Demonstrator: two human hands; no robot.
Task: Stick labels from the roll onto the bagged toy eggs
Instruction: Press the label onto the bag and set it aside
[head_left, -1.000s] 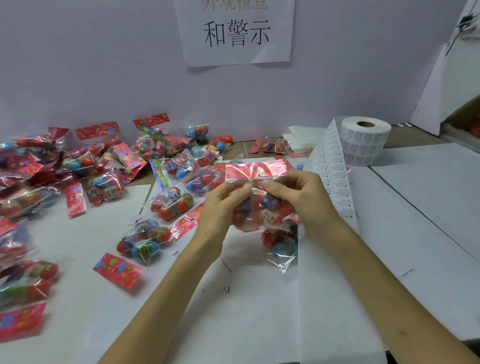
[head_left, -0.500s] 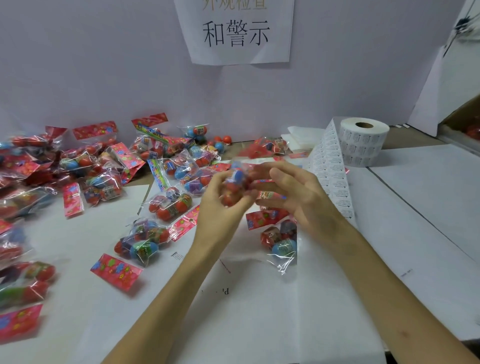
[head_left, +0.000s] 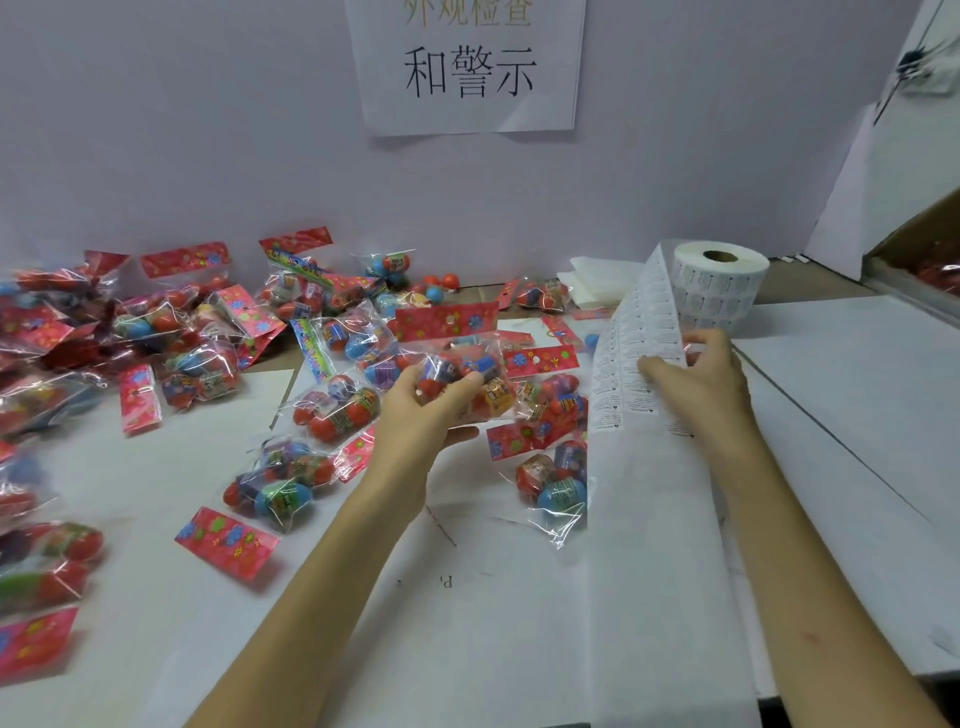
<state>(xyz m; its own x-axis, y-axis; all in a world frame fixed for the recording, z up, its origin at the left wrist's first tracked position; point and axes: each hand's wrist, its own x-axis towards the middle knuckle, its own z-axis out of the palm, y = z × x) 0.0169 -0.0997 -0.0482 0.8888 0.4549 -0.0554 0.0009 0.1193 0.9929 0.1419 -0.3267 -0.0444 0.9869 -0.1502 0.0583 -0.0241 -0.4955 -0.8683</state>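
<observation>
My left hand (head_left: 426, 405) grips a clear bag of toy eggs (head_left: 467, 374) with a red header card, held just above the table's middle. My right hand (head_left: 696, 379) pinches the unrolled label strip (head_left: 631, 338), thumb on its printed face. The strip runs back to the white label roll (head_left: 719, 283) standing at the back right. Two more egg bags (head_left: 553, 467) lie between my hands, partly under the strip's left edge.
Several bagged eggs (head_left: 156, 332) are heaped over the left and back of the white paper-covered table (head_left: 857, 395). A bag (head_left: 280, 483) and a loose red card (head_left: 226, 540) lie near my left forearm. A grey wall with a paper sign (head_left: 467, 67) stands behind.
My right hand let go of the bag and moved right to the label strip. My left hand turned the bag and now holds it alone, header card pointing away.
</observation>
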